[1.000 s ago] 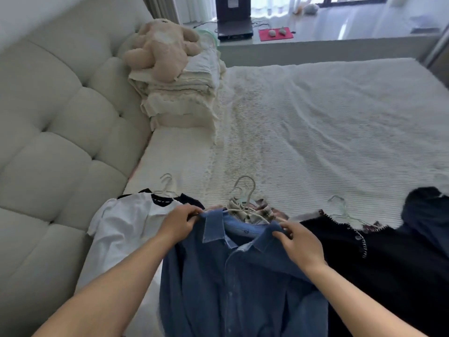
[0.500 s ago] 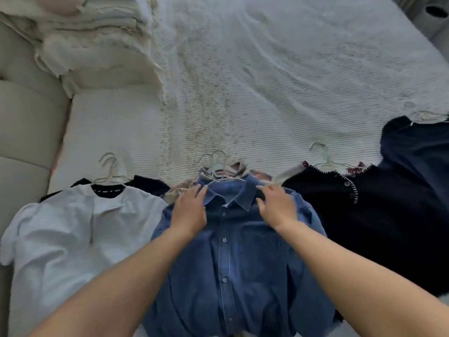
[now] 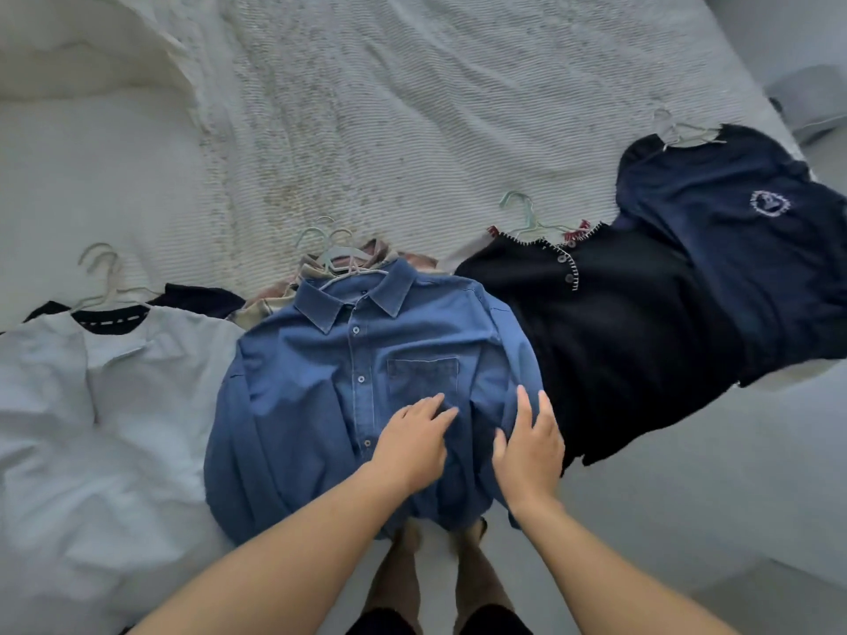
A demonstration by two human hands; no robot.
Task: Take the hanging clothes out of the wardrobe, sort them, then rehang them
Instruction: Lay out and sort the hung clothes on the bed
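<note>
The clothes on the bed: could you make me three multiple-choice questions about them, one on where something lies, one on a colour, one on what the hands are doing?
1. Which garment lies directly right of the denim shirt?
A. the white top
B. the black cardigan
C. the navy T-shirt

2. What colour is the garment at the far left?
A. white
B. red
C. green

3. How do the hands meet the denim shirt?
A. both lifting it by the collar
B. both resting flat on its lower front
C. neither near it

Answers:
1. B: the black cardigan borders the shirt, the navy T-shirt lies beyond.
2. A: the white top lies there.
3. B: the left hand and right hand lie on it with straight fingers.
</note>
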